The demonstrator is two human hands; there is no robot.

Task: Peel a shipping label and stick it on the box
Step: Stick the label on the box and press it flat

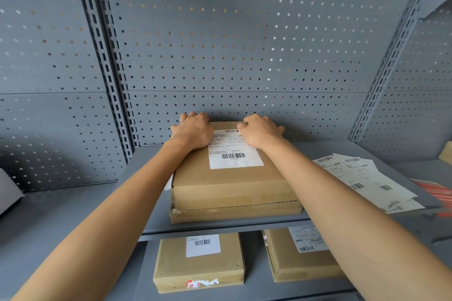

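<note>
Ahead of me, a grey perforated metal back wall fills twelve o'clock, split by slotted uprights at ten and two o'clock. A grey steel shelf spans the centre; a lower shelf lies at six o'clock. Lighting is soft and even.

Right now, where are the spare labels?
In the head view, the loose white label sheets lie on the grey shelf, right of the brown cardboard box.

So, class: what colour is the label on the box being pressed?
White with black barcodes label, on the brown box; head view.
</note>
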